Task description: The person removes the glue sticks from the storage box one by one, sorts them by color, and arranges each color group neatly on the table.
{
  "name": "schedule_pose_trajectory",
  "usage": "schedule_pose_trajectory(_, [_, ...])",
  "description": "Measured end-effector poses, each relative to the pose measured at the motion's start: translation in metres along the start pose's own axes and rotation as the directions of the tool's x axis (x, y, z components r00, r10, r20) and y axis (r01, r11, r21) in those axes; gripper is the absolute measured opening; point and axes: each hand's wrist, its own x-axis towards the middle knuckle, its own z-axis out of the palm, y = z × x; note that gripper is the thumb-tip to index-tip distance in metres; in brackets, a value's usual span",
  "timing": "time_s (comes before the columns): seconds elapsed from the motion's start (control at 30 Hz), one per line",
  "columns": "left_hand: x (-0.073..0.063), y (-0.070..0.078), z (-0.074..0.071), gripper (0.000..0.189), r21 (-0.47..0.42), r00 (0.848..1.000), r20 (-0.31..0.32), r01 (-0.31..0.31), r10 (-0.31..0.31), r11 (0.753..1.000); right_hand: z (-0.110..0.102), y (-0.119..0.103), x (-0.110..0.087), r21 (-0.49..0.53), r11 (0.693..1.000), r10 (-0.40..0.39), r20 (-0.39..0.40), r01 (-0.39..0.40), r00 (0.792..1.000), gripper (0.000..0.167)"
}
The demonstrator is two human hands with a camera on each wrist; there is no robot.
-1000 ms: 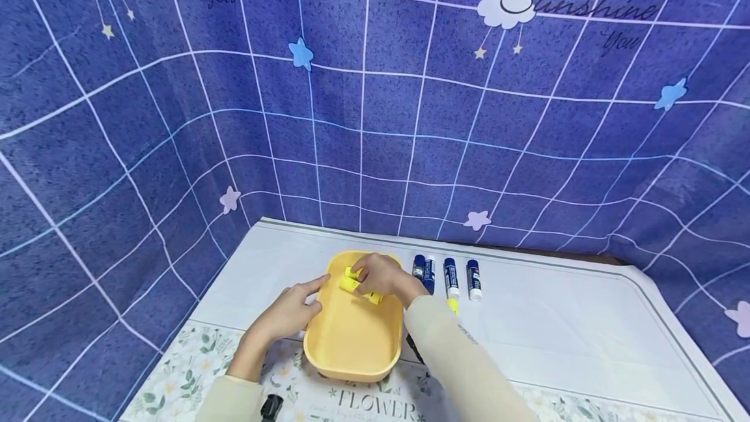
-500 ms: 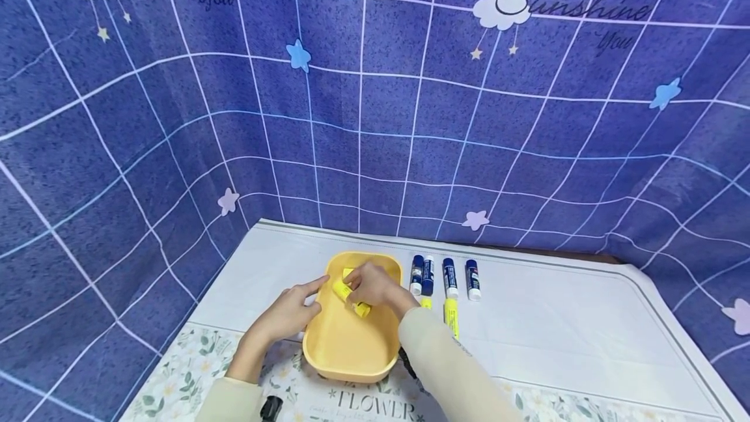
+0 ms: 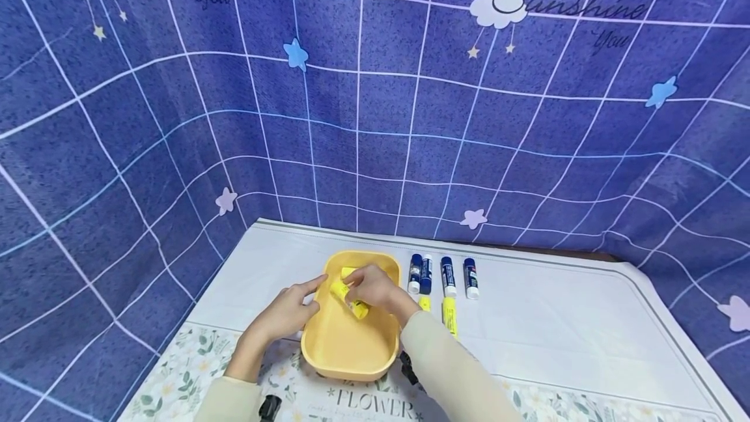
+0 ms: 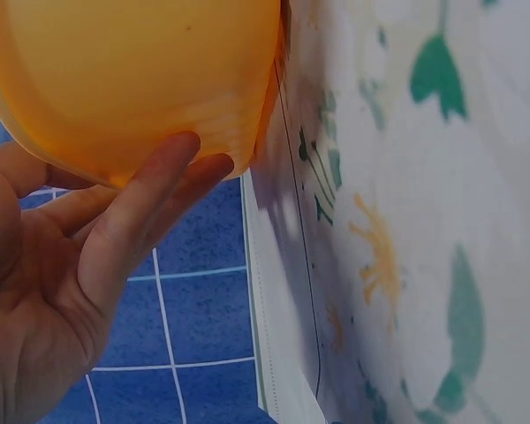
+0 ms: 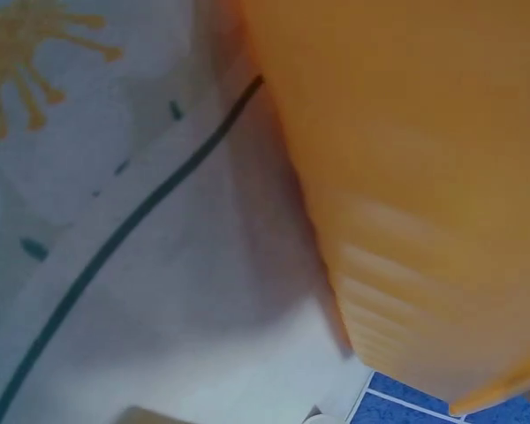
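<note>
A yellow plastic tray [image 3: 351, 344] stands in front of me. At its left rim, my left hand [image 3: 287, 311] holds on; in the left wrist view its fingertips [image 4: 181, 150] lie against the tray's outer wall. Reaching into the far half of the tray, my right hand [image 3: 372, 288] grips a yellow glue stick [image 3: 359, 309] that lies slantwise, one end toward me. Another yellow piece [image 3: 347, 272] shows behind it, partly hidden by the fingers. The right wrist view has only the tray's outer wall [image 5: 406, 221], with the hand out of sight.
Right of the tray, several blue-and-white glue sticks [image 3: 448, 275] lie in a row on the white table [image 3: 556, 318]. Two yellow glue sticks [image 3: 449, 314] lie nearer, partly covered by the right sleeve [image 3: 451, 363]. A blue grid-patterned curtain [image 3: 387, 116] hangs behind the table.
The yellow glue stick in my right hand has turned from nearly crosswise to slanting toward me. My right forearm has shifted left, uncovering yellow glue sticks on the table. The left hand stays at the rim.
</note>
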Motion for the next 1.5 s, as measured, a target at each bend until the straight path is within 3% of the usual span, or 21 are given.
schedule_pose_trajectory(0.27, [-0.001,0.001,-0.001,0.060,-0.002,1.000,0.000,-0.010,0.010,1.000,-0.014,-0.011,-0.010,0.187,0.982,-0.018,-0.016,0.021,1.000,0.040])
schedule_pose_trajectory(0.67, [-0.001,0.000,0.000,0.061,0.000,1.000,-0.010,0.013,-0.013,1.000,-0.036,-0.014,-0.021,0.385,0.922,-0.006,-0.085,0.038,0.996,0.042])
schedule_pose_trajectory(0.8, [-0.001,0.000,0.000,0.061,-0.009,1.000,-0.015,0.006,-0.006,1.000,-0.043,-0.013,-0.024,0.406,0.914,0.020,-0.090,0.018,0.996,0.044])
schedule_pose_trajectory(1.13, [0.000,-0.001,0.002,0.060,-0.010,1.000,-0.016,0.014,-0.015,1.000,-0.065,-0.001,-0.038,0.370,0.929,0.069,-0.191,0.006,0.979,0.043])
schedule_pose_trajectory(1.5, [0.001,-0.002,0.004,0.059,-0.028,0.999,-0.038,0.011,-0.012,1.000,-0.100,0.014,-0.063,0.358,0.933,0.151,-0.289,-0.040,0.945,0.044])
